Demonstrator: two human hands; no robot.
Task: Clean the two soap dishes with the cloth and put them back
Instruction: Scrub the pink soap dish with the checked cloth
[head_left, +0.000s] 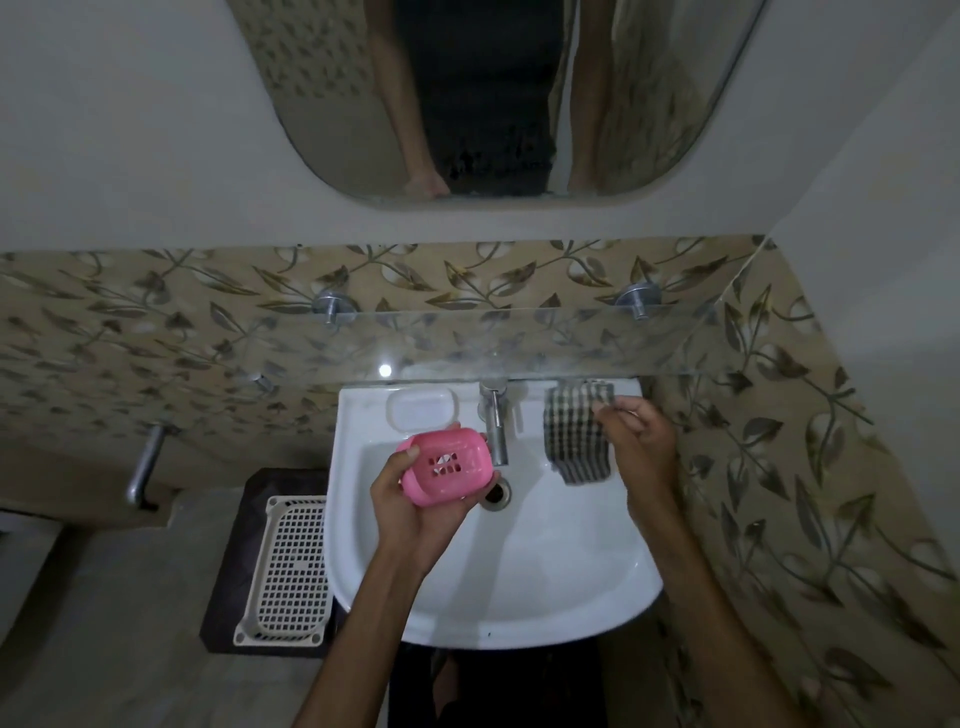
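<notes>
Cupping the pink plastic soap dish (448, 464) from below over the white ceramic basin (498, 587), the left hand (415, 499) curls thumb and fingers round its edges, its long axis running left-right with the slotted base facing up. Right hand (636, 441) pinches the checked dark-and-white cloth (574, 434) draped over the far right rim. A white oval soap dish (422, 409) sits far left of the metal tap (496, 415), partly hidden under a glass shelf (519, 338).
</notes>
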